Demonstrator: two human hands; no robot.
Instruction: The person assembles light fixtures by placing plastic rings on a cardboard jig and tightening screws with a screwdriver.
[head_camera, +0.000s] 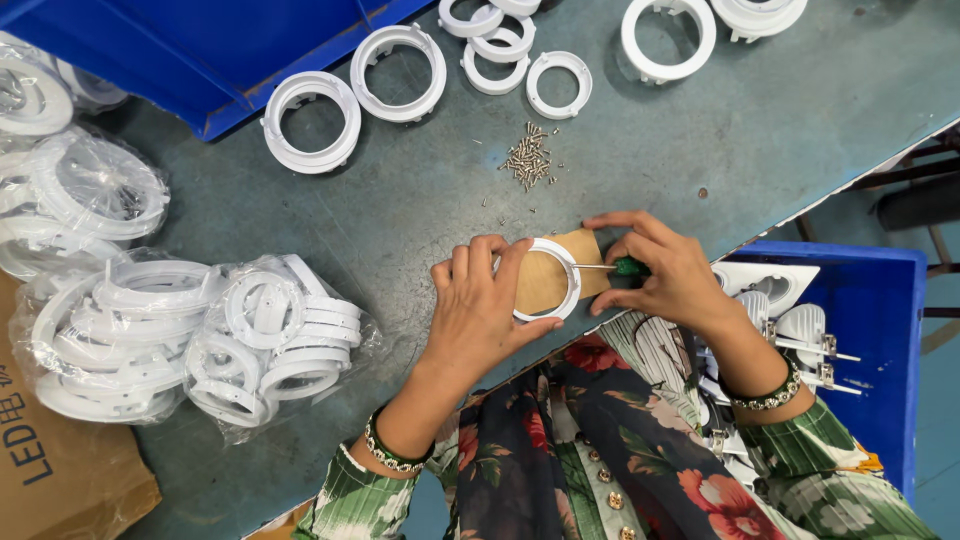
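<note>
My left hand (478, 300) grips a white plastic ring (560, 262) and holds it flat on a small brown cardboard piece (545, 275) at the near edge of the grey-green table (420, 190). My right hand (660, 270) is closed around a green-handled screwdriver (625, 267); its thin metal shaft points left and its tip meets the ring's right rim. A small heap of silver screws (530, 157) lies just beyond the ring.
Loose white rings (311, 121) lie across the far side of the table. Clear bags of rings (190, 335) sit at left beside a brown carton (60, 470). One blue bin (200, 50) stands at far left; another blue bin (870, 350) with white fittings sits below at right.
</note>
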